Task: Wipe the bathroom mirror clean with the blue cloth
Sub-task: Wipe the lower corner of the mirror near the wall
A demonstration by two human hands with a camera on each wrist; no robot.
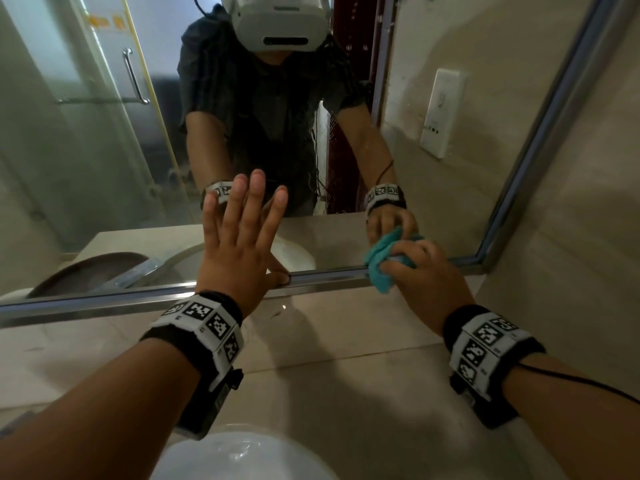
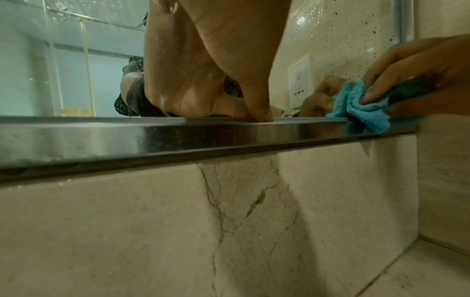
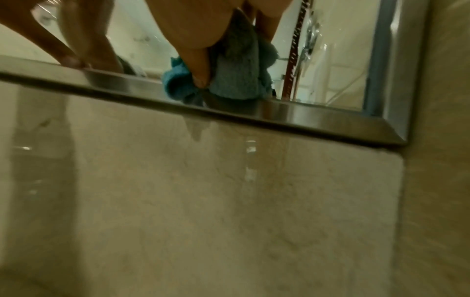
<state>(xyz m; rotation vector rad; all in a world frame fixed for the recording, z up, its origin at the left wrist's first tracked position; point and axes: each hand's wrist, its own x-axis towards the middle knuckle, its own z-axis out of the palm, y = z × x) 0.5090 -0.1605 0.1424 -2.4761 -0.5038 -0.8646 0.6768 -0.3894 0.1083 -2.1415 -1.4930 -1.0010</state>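
Observation:
The bathroom mirror (image 1: 104,150) fills the wall ahead, edged by a metal frame (image 1: 104,301). My left hand (image 1: 239,237) lies flat against the glass with straight fingers, its thumb (image 2: 257,104) resting on the frame's lower rail (image 2: 127,138). My right hand (image 1: 426,271) grips the bunched blue cloth (image 1: 379,268) and presses it on the glass at the lower right corner, right above the rail. From the left wrist the cloth (image 2: 366,114) hangs over the rail; from the right wrist the cloth (image 3: 229,80) sits under my thumb.
A white wash basin (image 1: 239,455) sits directly below my arms. Beige marble tile (image 1: 346,375) covers the wall under the mirror, and a side wall (image 1: 588,237) stands close on the right. The mirror reflects a socket plate (image 1: 443,112), a glass shower door and a person.

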